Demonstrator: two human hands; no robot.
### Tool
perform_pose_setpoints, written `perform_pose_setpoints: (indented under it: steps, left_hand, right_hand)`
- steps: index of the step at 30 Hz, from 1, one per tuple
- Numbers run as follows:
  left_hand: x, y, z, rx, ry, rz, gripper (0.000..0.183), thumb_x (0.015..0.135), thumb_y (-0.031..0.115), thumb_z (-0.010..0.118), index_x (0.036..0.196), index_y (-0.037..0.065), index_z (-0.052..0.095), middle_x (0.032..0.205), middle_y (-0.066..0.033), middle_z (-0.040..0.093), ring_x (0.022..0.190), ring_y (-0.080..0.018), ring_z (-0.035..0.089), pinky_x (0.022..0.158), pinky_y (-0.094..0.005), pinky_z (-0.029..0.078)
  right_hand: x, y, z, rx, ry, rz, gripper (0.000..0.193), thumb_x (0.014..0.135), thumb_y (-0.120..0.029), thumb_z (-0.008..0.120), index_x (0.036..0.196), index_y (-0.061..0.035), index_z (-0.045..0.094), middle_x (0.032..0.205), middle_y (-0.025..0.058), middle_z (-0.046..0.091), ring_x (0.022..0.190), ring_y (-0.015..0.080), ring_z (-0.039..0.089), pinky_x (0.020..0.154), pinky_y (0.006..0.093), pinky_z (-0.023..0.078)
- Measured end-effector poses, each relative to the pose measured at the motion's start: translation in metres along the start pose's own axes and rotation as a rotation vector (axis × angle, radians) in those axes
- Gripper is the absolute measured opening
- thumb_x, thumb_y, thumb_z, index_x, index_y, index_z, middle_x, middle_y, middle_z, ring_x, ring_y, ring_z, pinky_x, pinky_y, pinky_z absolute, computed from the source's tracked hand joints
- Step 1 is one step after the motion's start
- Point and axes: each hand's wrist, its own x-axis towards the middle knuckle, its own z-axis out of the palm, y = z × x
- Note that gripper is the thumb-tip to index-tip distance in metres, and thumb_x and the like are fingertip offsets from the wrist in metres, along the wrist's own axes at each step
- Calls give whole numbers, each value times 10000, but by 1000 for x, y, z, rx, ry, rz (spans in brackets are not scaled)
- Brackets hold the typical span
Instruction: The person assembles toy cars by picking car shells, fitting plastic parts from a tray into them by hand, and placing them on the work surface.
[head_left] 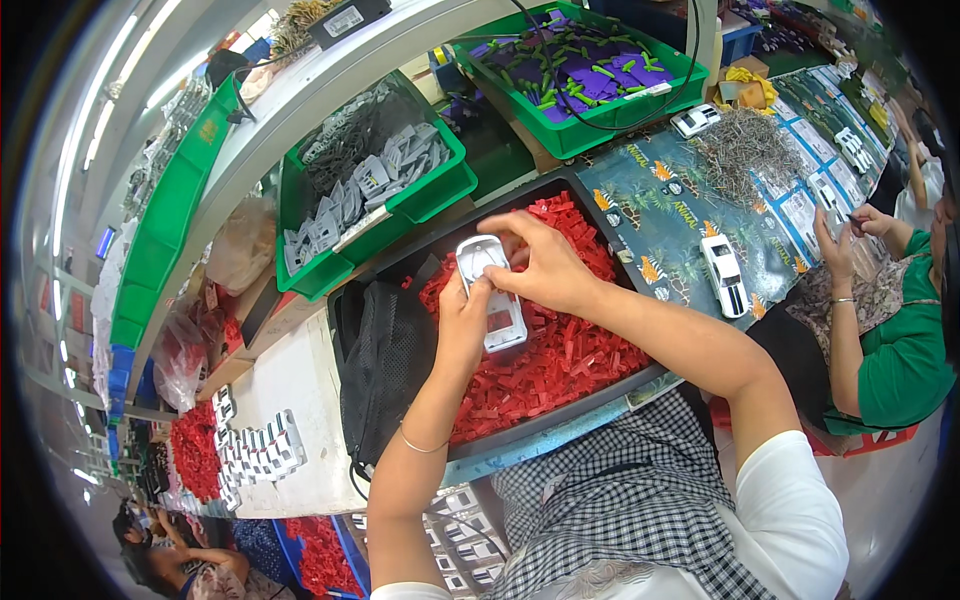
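Both hands hold a white toy car body (507, 338), its hollow inside facing up, above a black tray (628, 262) heaped with small red plastic pieces (560, 370). My left hand (462, 318) grips the near left side, with its thumb on the shell. My right hand (552, 268) curls round the far end and right side, its fingertips pressed to the shell. Whether a small piece is pinched under the fingers cannot be made out. A black mesh bag (388, 365) lies at the tray's left edge.
Green bins stand beyond the tray, one with grey parts (385, 170), one with purple and green parts (590, 70). White car bodies (265, 450) line the left table. A finished-looking white car (724, 275) and a metal-pin heap (745, 150) lie right, near a co-worker (890, 340).
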Motion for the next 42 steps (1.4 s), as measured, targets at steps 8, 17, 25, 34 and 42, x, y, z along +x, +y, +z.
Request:
perform_pose_setpoints:
  steps: [8, 17, 25, 34, 42]
  left_hand:
    - [8, -7, -11, -296, 47, -111, 374, 1050, 300, 421, 1205, -9, 562, 1035, -101, 635, 877, -134, 625, 735, -280, 539]
    - [3, 3, -4, -397, 45, -97, 412, 1071, 336, 381, 1232, 0, 557, 1040, -83, 657, 850, -117, 626, 698, -259, 509]
    - [-1, 0, 1, -355, 33, -60, 387, 1075, 306, 382, 1243, 3, 556, 1105, -86, 639, 1000, -149, 615, 871, -313, 511]
    - [0, -6, -2, -321, 31, -16, 350, 1053, 271, 434, 1230, -3, 559, 1134, -81, 631, 1028, -149, 600, 906, -311, 479]
    - [1, -6, -1, -215, 33, 50, 284, 1009, 153, 472, 1232, 4, 564, 1102, -70, 637, 960, -123, 612, 850, -295, 499]
  right_hand:
    - [-6, -1, 1, -466, -92, -432, 236, 674, -137, 795, 855, -99, 648, 1150, 109, 554, 1102, 318, 519, 946, 464, 386]
    - [-9, -15, 0, -538, -114, -596, 113, 655, -121, 758, 720, -111, 667, 1106, 74, 596, 1096, 295, 518, 955, 503, 376]
    - [-6, -6, 9, -587, 81, -598, 56, 682, -80, 718, 715, -86, 673, 1041, 57, 615, 1055, 270, 537, 977, 497, 365]
    - [-11, -9, 11, -574, 118, -505, 115, 685, -67, 741, 766, -77, 660, 1078, 67, 607, 1079, 288, 530, 959, 465, 376]
    - [-7, -11, 7, -423, 173, -333, 359, 717, -132, 749, 1038, -83, 596, 1117, 106, 563, 1108, 318, 505, 948, 442, 376]
